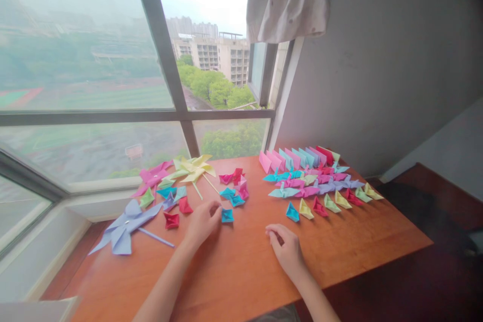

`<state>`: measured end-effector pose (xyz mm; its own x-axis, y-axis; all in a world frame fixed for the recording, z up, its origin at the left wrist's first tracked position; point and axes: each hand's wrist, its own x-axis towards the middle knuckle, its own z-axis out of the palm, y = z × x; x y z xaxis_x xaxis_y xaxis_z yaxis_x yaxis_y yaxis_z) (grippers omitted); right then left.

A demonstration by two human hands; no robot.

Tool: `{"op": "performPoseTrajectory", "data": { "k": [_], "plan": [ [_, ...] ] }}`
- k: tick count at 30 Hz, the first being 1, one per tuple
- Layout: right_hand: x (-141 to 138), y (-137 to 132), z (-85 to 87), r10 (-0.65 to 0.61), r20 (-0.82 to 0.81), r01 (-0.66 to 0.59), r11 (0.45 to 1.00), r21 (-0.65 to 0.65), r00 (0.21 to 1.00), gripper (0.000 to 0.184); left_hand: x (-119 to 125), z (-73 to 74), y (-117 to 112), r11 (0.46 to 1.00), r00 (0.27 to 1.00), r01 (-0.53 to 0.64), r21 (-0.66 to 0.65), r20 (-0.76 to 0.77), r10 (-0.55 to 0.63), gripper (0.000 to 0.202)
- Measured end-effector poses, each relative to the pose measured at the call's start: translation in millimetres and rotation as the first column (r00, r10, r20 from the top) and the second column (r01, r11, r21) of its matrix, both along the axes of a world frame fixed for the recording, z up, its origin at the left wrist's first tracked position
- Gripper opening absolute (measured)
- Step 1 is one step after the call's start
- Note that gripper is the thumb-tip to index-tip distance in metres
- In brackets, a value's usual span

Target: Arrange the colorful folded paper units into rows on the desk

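Note:
My left hand (pixel 204 221) rests on the wooden table (pixel 241 266), its fingers curled and its fingertips right beside a small blue folded paper piece (pixel 227 215). I cannot tell whether it touches the piece. My right hand (pixel 287 249) lies on the table further right, fingers curled under, with nothing visible in it. Nearest to it are a blue piece (pixel 292 211) and a yellow piece (pixel 306 209) from a row of folded pieces.
A lilac paper pinwheel (pixel 124 226), a pink one (pixel 153 177) and a yellow one (pixel 194 168) lie at the left. Several loose folded pieces (pixel 236 188) sit mid-table. Rows of coloured folded papers (pixel 317 178) fill the right. A large window (pixel 113 60) stands behind; a grey wall (pixel 377 60) rises at right.

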<state>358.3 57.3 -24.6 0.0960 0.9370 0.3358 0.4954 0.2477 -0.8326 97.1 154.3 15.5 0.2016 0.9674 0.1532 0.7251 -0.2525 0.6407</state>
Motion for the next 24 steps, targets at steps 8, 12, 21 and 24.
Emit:
{"op": "performPoseTrajectory", "data": {
  "k": [8,12,21,24],
  "plan": [
    [0.6,-7.7,4.6,0.105,0.031,-0.104,0.994,-0.032,0.994,0.025,36.3,-7.0,-38.0,0.986,0.986,0.162,-0.033,0.054,-0.161,0.019],
    [-1.9,-13.4,8.6,0.206,0.135,-0.207,0.978,-0.007,0.969,0.026,46.8,-14.5,-49.8,0.988,0.988,0.153,-0.022,0.041,-0.152,0.017],
    [-9.3,-13.1,6.8,0.215,0.38,-0.275,0.955,0.111,0.9,0.014,44.9,-17.8,-54.4,0.981,0.981,0.192,0.008,0.025,-0.192,0.014],
    [-9.1,-13.7,3.7,0.193,0.363,-0.256,0.957,0.133,0.912,0.017,44.6,-16.9,-53.8,0.979,0.979,0.203,0.013,0.027,-0.203,0.018]
  ]
}}
